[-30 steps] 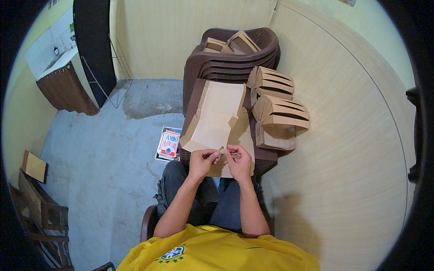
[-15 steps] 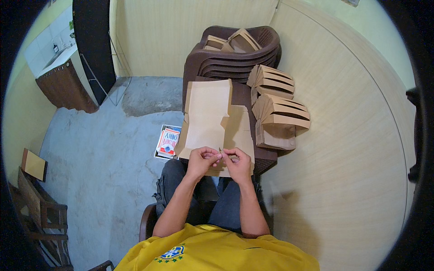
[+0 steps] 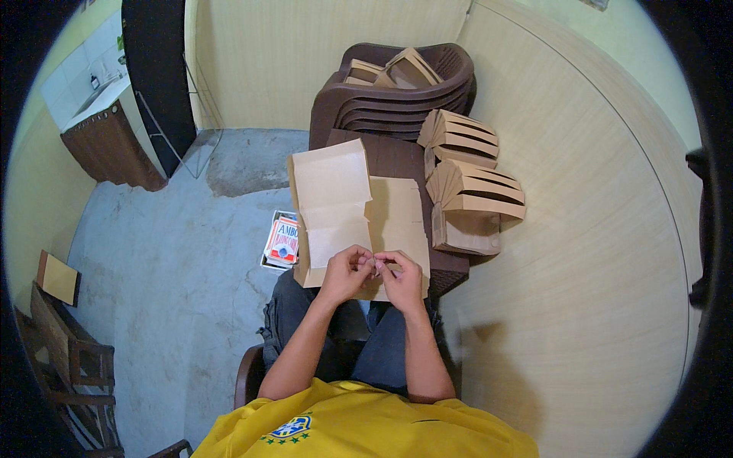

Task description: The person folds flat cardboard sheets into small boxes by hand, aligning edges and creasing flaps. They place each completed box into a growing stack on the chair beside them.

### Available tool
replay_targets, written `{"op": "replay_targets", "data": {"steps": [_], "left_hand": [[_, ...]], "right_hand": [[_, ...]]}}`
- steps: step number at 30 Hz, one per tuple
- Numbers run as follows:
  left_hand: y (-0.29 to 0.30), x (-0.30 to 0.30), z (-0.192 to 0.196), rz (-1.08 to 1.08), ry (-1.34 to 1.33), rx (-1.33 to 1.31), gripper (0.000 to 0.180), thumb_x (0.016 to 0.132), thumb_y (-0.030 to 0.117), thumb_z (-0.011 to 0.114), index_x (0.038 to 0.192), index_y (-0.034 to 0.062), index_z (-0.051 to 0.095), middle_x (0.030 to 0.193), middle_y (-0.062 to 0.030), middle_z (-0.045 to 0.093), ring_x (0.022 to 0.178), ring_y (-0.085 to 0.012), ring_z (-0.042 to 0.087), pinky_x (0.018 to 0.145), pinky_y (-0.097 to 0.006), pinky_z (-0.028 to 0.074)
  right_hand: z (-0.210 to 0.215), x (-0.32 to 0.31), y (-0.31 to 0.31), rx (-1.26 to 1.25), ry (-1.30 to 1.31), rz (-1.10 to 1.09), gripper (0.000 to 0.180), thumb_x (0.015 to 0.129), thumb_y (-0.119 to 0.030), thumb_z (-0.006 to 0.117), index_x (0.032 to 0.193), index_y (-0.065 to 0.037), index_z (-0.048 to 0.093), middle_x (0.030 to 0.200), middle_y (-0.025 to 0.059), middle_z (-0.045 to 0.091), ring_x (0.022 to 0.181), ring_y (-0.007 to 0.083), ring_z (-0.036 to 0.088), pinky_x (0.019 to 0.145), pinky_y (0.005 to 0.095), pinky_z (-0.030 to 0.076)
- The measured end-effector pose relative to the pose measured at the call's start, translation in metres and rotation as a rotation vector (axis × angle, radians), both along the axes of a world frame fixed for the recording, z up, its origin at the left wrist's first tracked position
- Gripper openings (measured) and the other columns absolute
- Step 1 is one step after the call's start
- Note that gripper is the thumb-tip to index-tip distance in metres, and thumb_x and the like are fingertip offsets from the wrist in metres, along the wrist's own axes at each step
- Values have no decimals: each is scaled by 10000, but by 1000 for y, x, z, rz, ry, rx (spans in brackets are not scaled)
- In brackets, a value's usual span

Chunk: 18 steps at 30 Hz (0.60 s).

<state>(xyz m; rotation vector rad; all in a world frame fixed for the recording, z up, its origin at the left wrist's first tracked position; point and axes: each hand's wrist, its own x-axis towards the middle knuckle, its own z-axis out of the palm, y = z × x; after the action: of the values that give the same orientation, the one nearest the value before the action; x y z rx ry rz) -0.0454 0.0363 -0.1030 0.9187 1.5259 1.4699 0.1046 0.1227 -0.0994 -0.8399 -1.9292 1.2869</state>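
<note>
A cardboard box (image 3: 330, 183) stands partly folded in front of me, its lid panel raised at the far side and its pale inside showing. My left hand (image 3: 347, 272) is closed, thumb and fingers pinched at the box's near right corner. Against those fingertips my right hand (image 3: 400, 278) pinches as well, at the same corner. The bit of card between the fingertips is too small to make out clearly. A flat cardboard sheet (image 3: 398, 217) lies under the box and reaches out to its right.
Brown stacked chairs (image 3: 389, 105) stand beyond, with folded cardboard pieces (image 3: 411, 70) on the seat. Slotted cardboard pieces (image 3: 475, 195) are at the right by the wall. Small printed cartons (image 3: 284, 240) sit in a white tray on the left, near my knee.
The box has swung left, its raised lid panel lower and farther left, now overlapping the cartons' edge. My hands stay pinched together in almost the same place.
</note>
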Motion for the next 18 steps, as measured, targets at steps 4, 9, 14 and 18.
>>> {"op": "replay_targets", "data": {"steps": [4,9,14,18], "left_hand": [[3,4,-4,116,-110,36,130,1012,44,747,1117,15,676,954,-83,749,855,-168,739,742,-319,610],[8,8,-3,336,329,-48,115,980,58,773,1031,24,676,971,-128,782,863,-261,773,740,-394,619],[-11,-6,35,65,782,-158,244,972,263,799,1090,55,756,1064,-137,804,1080,-359,745,926,-474,577],[-40,-26,66,-5,1035,-79,553,891,486,837,1278,97,767,1294,-145,757,1332,-349,639,1158,-512,457]], "right_hand": [[-10,-5,-2,-51,120,58,247,1014,63,703,1248,27,772,1180,63,629,957,152,694,845,284,627],[-24,-13,-15,-6,110,72,314,976,97,706,1280,36,759,1209,69,545,926,169,682,871,291,643],[-14,-16,10,124,-199,-67,325,963,58,728,1286,36,739,1208,99,617,1096,185,660,900,310,636],[-7,-35,51,136,185,-403,339,955,20,750,1292,23,712,1216,113,696,1143,198,669,920,326,629]]}}
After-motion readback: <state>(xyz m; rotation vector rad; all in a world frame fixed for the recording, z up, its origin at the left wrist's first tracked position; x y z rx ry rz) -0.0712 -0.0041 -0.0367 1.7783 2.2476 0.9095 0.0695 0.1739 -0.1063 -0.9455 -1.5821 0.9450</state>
